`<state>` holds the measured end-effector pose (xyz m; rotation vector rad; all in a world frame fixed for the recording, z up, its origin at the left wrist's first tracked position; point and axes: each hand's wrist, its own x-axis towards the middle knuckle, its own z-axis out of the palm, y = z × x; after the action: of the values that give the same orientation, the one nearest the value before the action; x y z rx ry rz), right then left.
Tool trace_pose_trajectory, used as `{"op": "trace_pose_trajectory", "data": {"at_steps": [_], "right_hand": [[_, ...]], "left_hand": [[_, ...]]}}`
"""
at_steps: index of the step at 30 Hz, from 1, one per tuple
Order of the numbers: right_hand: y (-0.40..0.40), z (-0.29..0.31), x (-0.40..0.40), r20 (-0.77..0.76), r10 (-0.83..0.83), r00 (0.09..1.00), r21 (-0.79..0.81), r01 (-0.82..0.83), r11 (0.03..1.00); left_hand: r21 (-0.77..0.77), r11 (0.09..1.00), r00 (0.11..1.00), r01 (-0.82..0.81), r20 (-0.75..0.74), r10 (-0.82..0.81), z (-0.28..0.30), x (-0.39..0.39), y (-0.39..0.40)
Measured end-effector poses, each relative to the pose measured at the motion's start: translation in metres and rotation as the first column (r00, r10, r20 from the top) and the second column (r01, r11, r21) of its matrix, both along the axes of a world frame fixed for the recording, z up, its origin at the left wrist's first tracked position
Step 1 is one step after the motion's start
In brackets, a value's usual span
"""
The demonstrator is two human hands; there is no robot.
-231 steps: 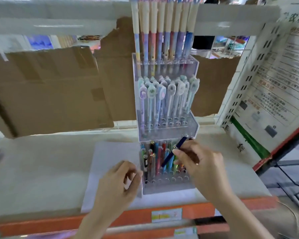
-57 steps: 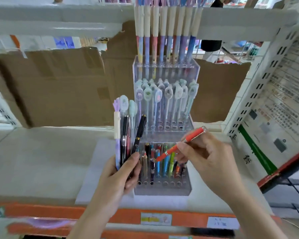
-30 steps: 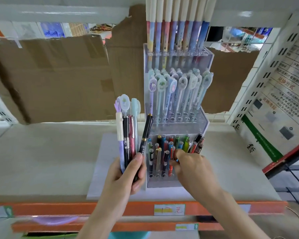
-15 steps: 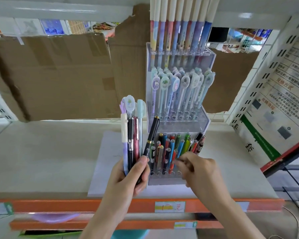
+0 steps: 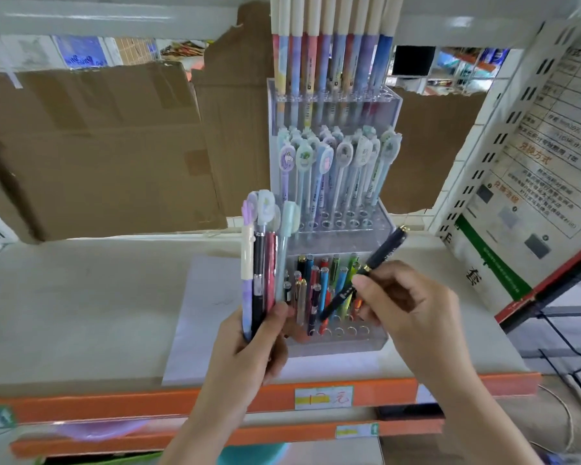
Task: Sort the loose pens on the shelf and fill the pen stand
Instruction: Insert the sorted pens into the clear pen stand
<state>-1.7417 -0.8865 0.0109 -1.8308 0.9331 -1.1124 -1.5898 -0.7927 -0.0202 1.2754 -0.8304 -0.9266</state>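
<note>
A clear acrylic three-tier pen stand (image 5: 342, 344) stands on a white sheet on the shelf. Its top tier holds tall pastel pens, the middle tier cartoon-topped pens, the bottom tier several coloured pens. My left hand (image 5: 249, 350) grips a bunch of pens (image 5: 260, 263) upright just left of the stand. My right hand (image 5: 410, 313) pinches a black pen with gold trim (image 5: 366, 273), slanted, its lower tip over the bottom tier's holes.
Brown cardboard sheets (image 5: 98, 146) line the back of the shelf. The white sheet (image 5: 202, 313) lies under the stand. An orange shelf edge (image 5: 114, 401) with price labels runs along the front. A perforated white upright and printed poster (image 5: 534, 156) stand at the right.
The black gold-trimmed pen has left the bunch in my left hand and is now in my right hand, held slanted over the bottom tier. The view moved closer.
</note>
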Motion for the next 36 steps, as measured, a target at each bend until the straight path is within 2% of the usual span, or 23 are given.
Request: {"op": "trace_pose_trajectory", "data": {"at_steps": [2,5,9,14,18,26,32,36], "right_hand": [[-0.007,-0.012,-0.005,-0.055,-0.085,0.995,-0.126,0.078,0.989],[-0.016,-0.037,-0.003,-0.151,-0.166,0.975,-0.293,0.116,0.949],[-0.023,-0.061,0.004,-0.188,-0.192,0.963,-0.38,0.109,0.918],[-0.027,-0.067,0.008,-0.245,-0.249,0.937,-0.458,0.114,0.882],[-0.024,-0.084,0.008,-0.336,-0.232,0.913,-0.405,0.082,0.91],[-0.022,-0.091,0.008,-0.365,-0.206,0.908,-0.355,0.069,0.932],[-0.02,-0.095,0.009,-0.323,-0.219,0.921,-0.332,0.106,0.937],[-0.017,-0.098,0.01,-0.235,-0.234,0.943,-0.334,0.148,0.931]], "left_hand": [[-0.015,1.0,0.998,0.003,-0.055,-0.004,0.0,0.0,0.0],[-0.041,0.999,0.999,0.006,-0.053,-0.008,-0.002,-0.001,0.001],[-0.07,0.998,0.996,-0.002,-0.084,-0.004,-0.002,-0.002,0.001],[-0.085,0.996,0.999,0.019,-0.024,-0.022,-0.004,0.0,0.002],[-0.097,0.995,0.999,0.019,-0.028,-0.022,-0.007,0.001,0.002],[-0.113,0.991,0.997,0.065,-0.028,-0.068,-0.007,0.001,0.002],[-0.113,0.99,0.996,0.085,-0.016,-0.087,-0.005,0.0,0.002],[-0.109,0.991,0.996,0.076,-0.028,-0.08,-0.005,-0.001,0.002]]}}
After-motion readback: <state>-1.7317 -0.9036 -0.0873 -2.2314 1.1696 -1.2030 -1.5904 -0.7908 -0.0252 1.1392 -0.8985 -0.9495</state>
